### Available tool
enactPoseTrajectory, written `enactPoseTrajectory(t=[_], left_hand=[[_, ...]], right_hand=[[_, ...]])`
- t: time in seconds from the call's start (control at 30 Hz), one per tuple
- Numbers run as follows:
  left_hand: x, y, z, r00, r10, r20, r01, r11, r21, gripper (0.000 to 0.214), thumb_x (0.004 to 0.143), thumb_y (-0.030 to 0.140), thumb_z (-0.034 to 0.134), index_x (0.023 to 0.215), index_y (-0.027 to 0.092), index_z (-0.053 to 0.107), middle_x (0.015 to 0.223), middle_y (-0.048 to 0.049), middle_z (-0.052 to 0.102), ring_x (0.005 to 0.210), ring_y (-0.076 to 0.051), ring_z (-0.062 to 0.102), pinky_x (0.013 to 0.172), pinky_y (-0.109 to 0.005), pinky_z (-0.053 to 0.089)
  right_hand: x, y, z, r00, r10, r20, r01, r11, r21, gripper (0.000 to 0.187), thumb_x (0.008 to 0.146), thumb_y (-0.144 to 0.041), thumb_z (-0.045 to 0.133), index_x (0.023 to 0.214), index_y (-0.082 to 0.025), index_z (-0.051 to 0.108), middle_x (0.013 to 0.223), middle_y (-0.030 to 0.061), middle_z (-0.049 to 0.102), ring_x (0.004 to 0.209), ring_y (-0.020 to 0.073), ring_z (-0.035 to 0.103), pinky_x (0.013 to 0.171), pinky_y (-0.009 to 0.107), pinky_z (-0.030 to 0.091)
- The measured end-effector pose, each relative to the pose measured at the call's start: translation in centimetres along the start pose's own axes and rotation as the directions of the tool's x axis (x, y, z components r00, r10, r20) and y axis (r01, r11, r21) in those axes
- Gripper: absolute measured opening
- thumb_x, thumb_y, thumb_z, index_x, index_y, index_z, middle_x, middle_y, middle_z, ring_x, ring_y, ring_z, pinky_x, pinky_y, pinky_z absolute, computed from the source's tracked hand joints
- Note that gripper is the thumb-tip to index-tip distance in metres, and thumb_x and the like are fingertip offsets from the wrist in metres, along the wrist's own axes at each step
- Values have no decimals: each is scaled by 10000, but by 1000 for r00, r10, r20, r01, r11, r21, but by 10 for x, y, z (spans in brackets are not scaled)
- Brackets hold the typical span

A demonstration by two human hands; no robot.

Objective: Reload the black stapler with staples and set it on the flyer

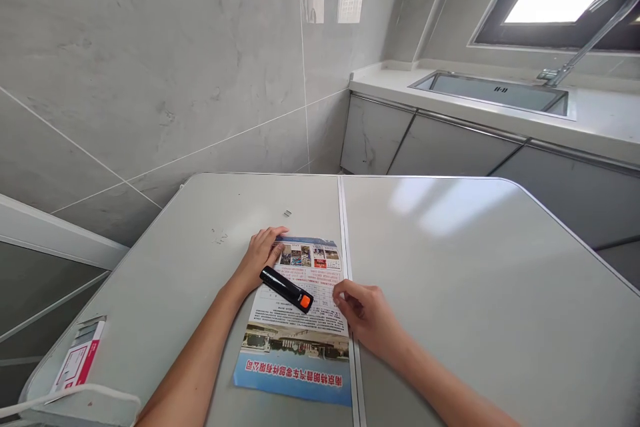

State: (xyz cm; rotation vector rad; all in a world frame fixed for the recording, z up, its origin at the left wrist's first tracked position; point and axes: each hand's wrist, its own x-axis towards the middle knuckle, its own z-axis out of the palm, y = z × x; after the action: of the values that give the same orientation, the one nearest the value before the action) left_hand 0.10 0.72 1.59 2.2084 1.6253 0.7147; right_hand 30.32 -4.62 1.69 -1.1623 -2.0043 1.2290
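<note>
A printed flyer (295, 340) with photos and a blue band lies on the grey table (450, 267), upside down to me. A black stapler with an orange end (286, 288) rests across its upper half. My left hand (261, 257) lies flat on the flyer's top left corner, fingers stretched, right beside the stapler's black end. My right hand (364, 313) sits at the flyer's right edge with its fingers curled inward in a loose pinch; what they hold, if anything, is too small to name.
A few loose staples (287, 213) lie beyond the flyer. A red and white box (79, 363) and a white cable (75, 393) sit at the near left corner. Tiled wall behind; counter with sink (493, 90) and tap at right.
</note>
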Motion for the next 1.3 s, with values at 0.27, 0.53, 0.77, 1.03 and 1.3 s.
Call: enactPoseTrajectory(t=[0.27, 0.53, 0.77, 1.03, 1.3], left_hand=[[3, -14, 2, 993, -97, -65, 99, 995, 28, 228, 1007, 159, 379, 1087, 245, 575, 1075, -53, 658, 1025, -247, 566, 952, -413, 415], [4, -9, -1, 992, -90, -89, 91, 996, -3, 247, 1002, 153, 372, 948, 232, 599, 986, -51, 651, 960, -238, 571, 887, -391, 431], [1, -1, -1, 994, 67, 83, -70, 997, 32, 319, 1053, 206, 410, 1217, 308, 664, 1363, -31, 635, 1240, -232, 544, 1080, -445, 356], [-4, 13, -1, 979, 149, 137, -156, 987, 48, 325, 1069, 262, 430, 1325, 313, 624, 1303, -64, 647, 1214, -234, 553, 1063, -434, 385], [-7, 25, 2, 929, 259, 265, -274, 961, 21, 319, 1031, 306, 544, 1317, 370, 670, 1370, -40, 655, 1238, -256, 554, 1086, -475, 371]], right_hand=[[-1, -5, -3, 985, -54, 162, 37, 994, 105, 299, 820, -118, 636, 1099, -228, 635, 1012, 8, 583, 569, 58, 456, 527, 196, 396], [-5, -8, -7, 981, -19, 193, -7, 991, 132, 384, 747, -82, 625, 1095, -241, 650, 1120, 33, 592, 643, 81, 473, 508, 181, 435], [-6, -9, -47, 972, 47, 230, -38, 998, -44, 172, 776, -170, 696, 920, -241, 756, 877, 16, 673, 652, 124, 525, 537, 221, 418], [-4, 10, -99, 877, 243, 415, -283, 958, 37, 320, 868, -434, 702, 1083, -230, 823, 893, 64, 750, 610, 167, 664, 557, 264, 514], [-7, 9, -115, 763, 286, 580, -353, 936, 2, 356, 899, -457, 639, 1064, -195, 814, 587, -1, 640, 427, 116, 534, 476, 242, 454]])
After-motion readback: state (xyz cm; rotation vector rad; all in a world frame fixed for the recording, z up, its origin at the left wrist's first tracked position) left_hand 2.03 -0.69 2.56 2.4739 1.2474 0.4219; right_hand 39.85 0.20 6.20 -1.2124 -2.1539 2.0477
